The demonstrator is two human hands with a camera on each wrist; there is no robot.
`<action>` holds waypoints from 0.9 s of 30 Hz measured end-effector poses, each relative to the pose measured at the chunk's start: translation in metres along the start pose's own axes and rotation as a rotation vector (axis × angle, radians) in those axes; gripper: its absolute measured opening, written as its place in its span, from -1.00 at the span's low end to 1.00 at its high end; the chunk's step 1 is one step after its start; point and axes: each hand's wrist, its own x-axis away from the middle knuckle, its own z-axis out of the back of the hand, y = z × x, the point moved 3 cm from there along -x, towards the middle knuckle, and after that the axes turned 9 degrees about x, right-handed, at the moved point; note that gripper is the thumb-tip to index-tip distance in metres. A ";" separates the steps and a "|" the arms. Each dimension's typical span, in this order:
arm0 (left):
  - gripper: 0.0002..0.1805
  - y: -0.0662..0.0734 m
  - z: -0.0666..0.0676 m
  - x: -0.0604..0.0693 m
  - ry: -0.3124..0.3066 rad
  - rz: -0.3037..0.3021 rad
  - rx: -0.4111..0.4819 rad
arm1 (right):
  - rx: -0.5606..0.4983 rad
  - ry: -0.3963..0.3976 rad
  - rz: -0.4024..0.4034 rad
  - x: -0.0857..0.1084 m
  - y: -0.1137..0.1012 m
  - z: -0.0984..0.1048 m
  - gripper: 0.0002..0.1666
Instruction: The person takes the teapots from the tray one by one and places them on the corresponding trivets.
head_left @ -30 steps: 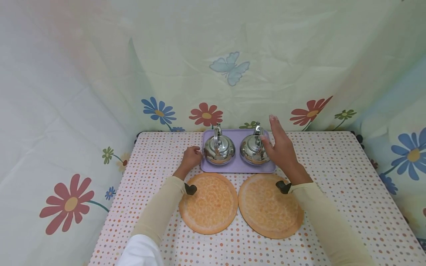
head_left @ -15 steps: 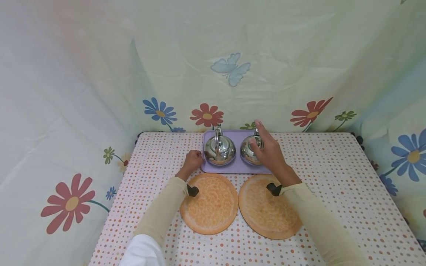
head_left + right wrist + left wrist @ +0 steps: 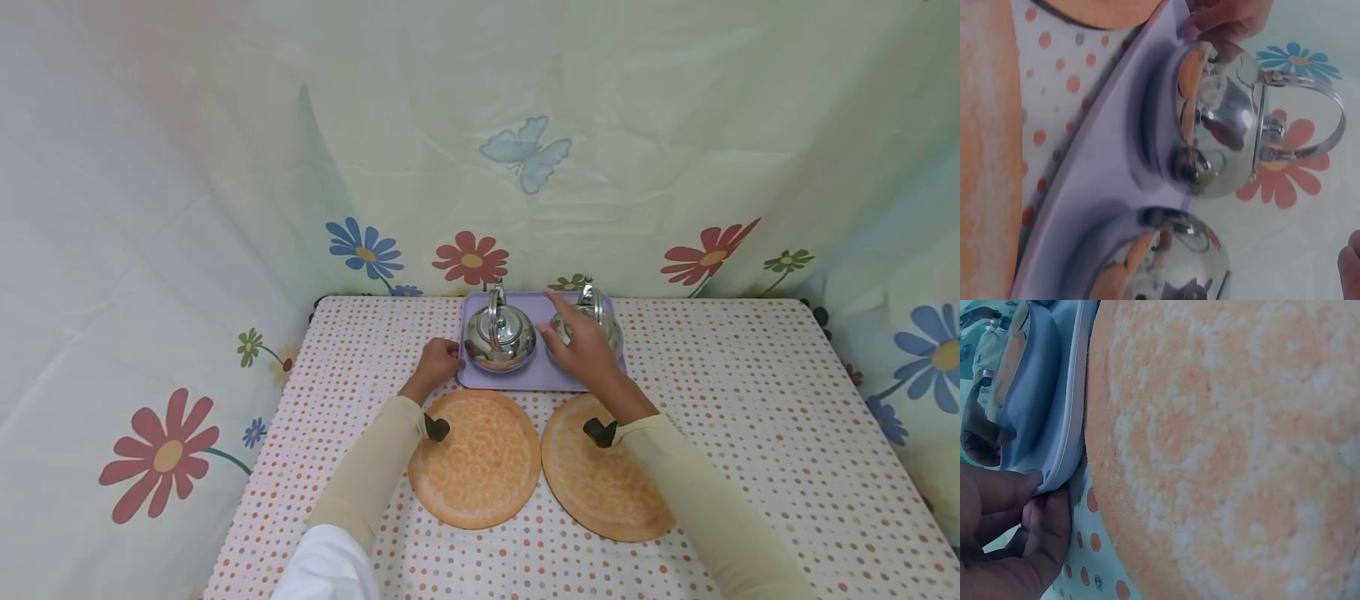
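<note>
A lilac tray lies at the table's back edge with two shiny steel kettles on it. My left hand pinches the tray's left end; in the left wrist view the thumb lies on the rim and the fingers curl below it. The left kettle stands upright with its handle raised. My right hand is held with straight fingers over the right kettle, partly hiding it. Whether it touches that kettle I cannot tell. Its fingertips show at the right wrist view's edge.
Two round pizza-patterned mats, a left one and a right one, lie side by side in front of the tray, under my wrists. A dotted cloth covers the table. A flowered curtain hangs close behind.
My right hand has swept left, from the right kettle's right side to across its front and left side. My left hand has closed onto the tray's edge. The kettles stay on the tray.
</note>
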 end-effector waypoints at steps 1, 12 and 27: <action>-0.63 0.000 0.001 0.000 -0.001 0.002 -0.004 | -0.018 -0.021 -0.016 0.000 -0.001 -0.002 -0.33; -0.59 -0.004 -0.001 -0.002 -0.013 0.024 0.003 | -0.335 -0.199 -0.256 0.002 -0.007 -0.032 -0.40; -0.64 -0.009 -0.001 -0.004 -0.027 0.006 0.040 | -0.522 -0.270 -0.375 0.001 -0.008 -0.059 -0.45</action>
